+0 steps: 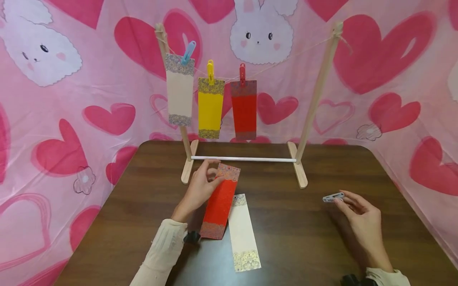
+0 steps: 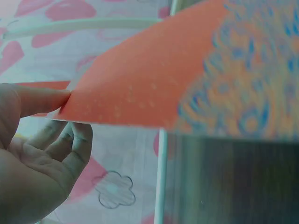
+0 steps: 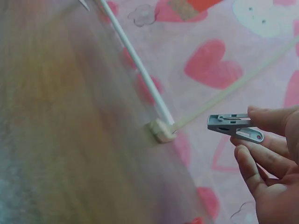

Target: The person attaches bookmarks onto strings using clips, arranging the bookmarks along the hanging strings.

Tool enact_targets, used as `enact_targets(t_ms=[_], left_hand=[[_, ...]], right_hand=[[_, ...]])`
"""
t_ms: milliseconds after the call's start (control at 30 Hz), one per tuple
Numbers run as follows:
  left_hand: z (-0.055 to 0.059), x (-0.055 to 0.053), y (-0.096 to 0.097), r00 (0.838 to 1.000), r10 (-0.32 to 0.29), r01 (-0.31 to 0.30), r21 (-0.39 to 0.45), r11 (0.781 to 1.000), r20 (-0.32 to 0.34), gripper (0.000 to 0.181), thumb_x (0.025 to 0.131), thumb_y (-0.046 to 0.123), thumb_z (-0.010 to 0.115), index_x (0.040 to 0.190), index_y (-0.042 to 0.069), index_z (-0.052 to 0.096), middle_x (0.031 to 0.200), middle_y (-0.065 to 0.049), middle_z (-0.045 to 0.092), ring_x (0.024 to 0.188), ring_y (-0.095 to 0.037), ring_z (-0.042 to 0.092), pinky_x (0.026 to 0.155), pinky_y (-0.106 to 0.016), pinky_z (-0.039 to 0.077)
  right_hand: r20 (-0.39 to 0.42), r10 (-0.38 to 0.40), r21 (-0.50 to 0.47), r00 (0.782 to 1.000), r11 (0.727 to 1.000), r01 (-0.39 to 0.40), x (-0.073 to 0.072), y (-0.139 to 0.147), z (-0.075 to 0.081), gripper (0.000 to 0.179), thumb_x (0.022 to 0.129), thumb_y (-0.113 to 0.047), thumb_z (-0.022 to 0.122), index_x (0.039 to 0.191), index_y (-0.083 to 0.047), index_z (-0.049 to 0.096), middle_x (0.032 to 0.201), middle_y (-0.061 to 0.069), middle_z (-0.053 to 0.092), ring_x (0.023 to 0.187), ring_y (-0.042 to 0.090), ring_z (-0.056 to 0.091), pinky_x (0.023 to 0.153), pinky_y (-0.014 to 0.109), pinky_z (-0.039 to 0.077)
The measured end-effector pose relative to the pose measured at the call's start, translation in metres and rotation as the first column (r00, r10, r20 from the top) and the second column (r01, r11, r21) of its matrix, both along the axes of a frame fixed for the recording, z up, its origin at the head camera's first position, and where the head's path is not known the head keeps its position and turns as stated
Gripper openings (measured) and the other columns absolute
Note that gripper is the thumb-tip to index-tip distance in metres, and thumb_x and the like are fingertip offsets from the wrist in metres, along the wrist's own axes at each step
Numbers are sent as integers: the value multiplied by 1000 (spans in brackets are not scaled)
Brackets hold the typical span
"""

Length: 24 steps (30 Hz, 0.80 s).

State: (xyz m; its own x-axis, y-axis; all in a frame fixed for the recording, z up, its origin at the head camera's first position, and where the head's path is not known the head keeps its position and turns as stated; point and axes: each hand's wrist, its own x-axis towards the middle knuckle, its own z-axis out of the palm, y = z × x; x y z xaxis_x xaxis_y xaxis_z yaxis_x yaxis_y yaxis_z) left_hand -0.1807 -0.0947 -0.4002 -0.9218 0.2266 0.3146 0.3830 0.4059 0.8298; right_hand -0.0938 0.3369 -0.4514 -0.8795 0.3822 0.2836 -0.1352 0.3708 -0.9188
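My left hand (image 1: 201,186) pinches a red card (image 1: 219,204) near its patterned top end; the left wrist view shows the thumb above and fingers below the card's edge. A cream card (image 1: 244,234) with gold patterned ends lies on the table just right of it. My right hand (image 1: 365,222) holds a grey clothespin (image 3: 233,125) between thumb and fingers, over the right part of the table. On the string hang a cream card (image 1: 180,93) under a blue clothespin (image 1: 188,53), a yellow card (image 1: 210,111) under a yellow clothespin (image 1: 210,72), and a red card (image 1: 245,113) under a red clothespin (image 1: 242,74).
A wooden stand at the table's back carries the string between its left post (image 1: 162,39) and right post (image 1: 318,95). A white rod (image 1: 247,159) joins its feet. Behind hangs a pink cloth (image 1: 107,91) with hearts and bunnies. Brown tabletop (image 1: 286,222) lies between my hands.
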Motion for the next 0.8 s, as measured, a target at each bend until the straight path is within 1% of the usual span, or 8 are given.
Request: enact_targets(t_ms=[67,167,267,333,433,600,700,800], left_hand=[[3,2,3,1000,-7,7,1,1000,1,37,87,5,76,120,3,59,91,-7,74,78,-20,70,71,-34,56],[7,4,3,1000,-18,19,-16,1000,14,28,87,5,77,111,1,64,95,-9,74,83,-22,71,77,-39,58],[13,6,0,999,-36,36,-35,999,18,25,88,4,75,110,2,64,95,-9,73,82,-20,70,78,-39,58],[18,5,-1,998,-54,55,-39,998,17,24,89,4,74,110,3,64,94,-8,72,82,-19,70,78,-39,58],[27,3,0,996,-89,89,-41,995,0,21,90,4,73,109,3,65,94,-7,71,81,-17,69,80,-38,58],[40,0,7,992,-119,118,-44,992,-29,19,91,5,72,108,5,64,92,-4,71,79,-14,67,79,-34,58],[48,-2,11,991,-133,132,-37,991,-30,19,92,7,71,110,7,64,92,-2,72,78,-14,66,74,-33,57],[54,-5,16,989,-141,140,-30,990,-41,19,92,8,71,110,10,65,91,-1,71,75,-14,64,70,-30,56]], right_hand=[[-23,25,30,999,999,-24,0,1,7,36,84,7,75,119,7,67,91,-11,74,80,-2,68,69,9,51],[-61,75,100,995,993,-69,0,1,17,35,84,9,73,119,9,65,93,-13,72,81,-4,67,68,9,51],[-81,129,152,988,982,-116,-1,0,29,36,84,11,72,119,9,64,94,-15,70,80,-4,66,66,10,51],[-89,151,194,984,972,-132,0,0,38,37,82,11,74,118,8,64,93,-15,70,79,-4,65,64,9,50],[-103,181,260,978,954,-149,1,1,53,38,79,13,76,114,5,65,94,-11,70,77,-1,64,63,10,50],[-128,233,296,964,937,-187,1,1,79,45,73,19,77,113,5,63,105,2,68,82,6,65,72,11,52],[-164,263,317,951,927,-202,-2,2,91,48,71,21,77,115,6,63,103,5,68,85,6,65,78,10,51],[-195,293,330,936,918,-218,-5,2,103,54,71,23,76,120,6,64,101,5,70,87,5,65,82,10,50]])
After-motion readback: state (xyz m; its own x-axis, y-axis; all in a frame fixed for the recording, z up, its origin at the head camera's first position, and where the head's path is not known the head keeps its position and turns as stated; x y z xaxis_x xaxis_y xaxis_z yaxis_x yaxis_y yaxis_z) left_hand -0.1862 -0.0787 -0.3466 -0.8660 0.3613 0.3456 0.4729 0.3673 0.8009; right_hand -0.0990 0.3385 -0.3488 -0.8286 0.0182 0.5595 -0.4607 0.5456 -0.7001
